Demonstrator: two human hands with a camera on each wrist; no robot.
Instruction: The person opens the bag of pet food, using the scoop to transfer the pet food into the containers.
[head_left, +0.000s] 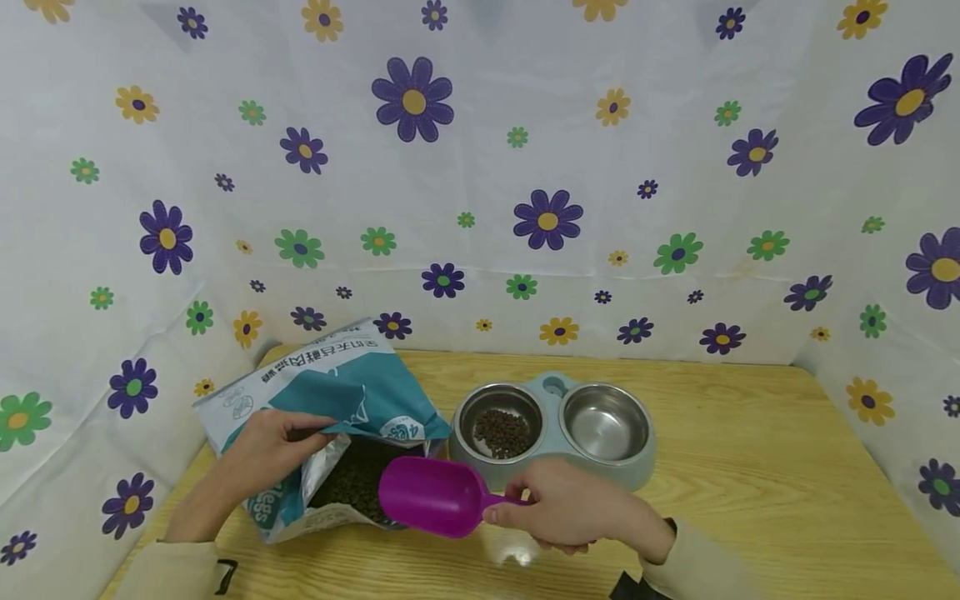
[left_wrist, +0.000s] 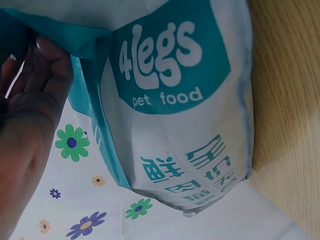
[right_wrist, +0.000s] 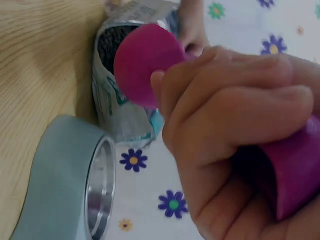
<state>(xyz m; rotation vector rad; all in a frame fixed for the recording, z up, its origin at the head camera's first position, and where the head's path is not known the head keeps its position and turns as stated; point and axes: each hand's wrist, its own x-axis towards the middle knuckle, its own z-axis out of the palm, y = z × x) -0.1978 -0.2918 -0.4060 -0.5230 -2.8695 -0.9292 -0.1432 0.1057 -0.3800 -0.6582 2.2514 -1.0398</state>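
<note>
so the left grip [head_left: 273, 450] has the lip of the food bag [head_left: 360, 387] pinched and lifted, and the right grip [head_left: 562, 504] is wrapped round the handle of a purple scoop [head_left: 431, 496]. the bag sits right by the left grip, mostly beyond it and to its right, with its mouth gaping on the dark kibble [head_left: 352, 479]. the scoop's head is just left of the right grip, over the edge of that mouth. can't tell if its tip is actually inside, and no kibble shows on it.

looks like a scooping step to me. to do it well, the left grip should hold that lip high so the mouth doesn't sag, while the right grip goes in low, nose down, then levels the scoop before lifting. i'd go for a modest load, since a heaped one could spill on the desk [head_left: 750, 475].

headcount: two grips, one bag, one scoop, one bowl stand [head_left: 551, 417] just beyond the right grip, two metal bowls in it. the left bowl [head_left: 519, 402] has a small pile of kibble, too many bits to count; the right bowl [head_left: 606, 425] shows shiny metal.
</note>
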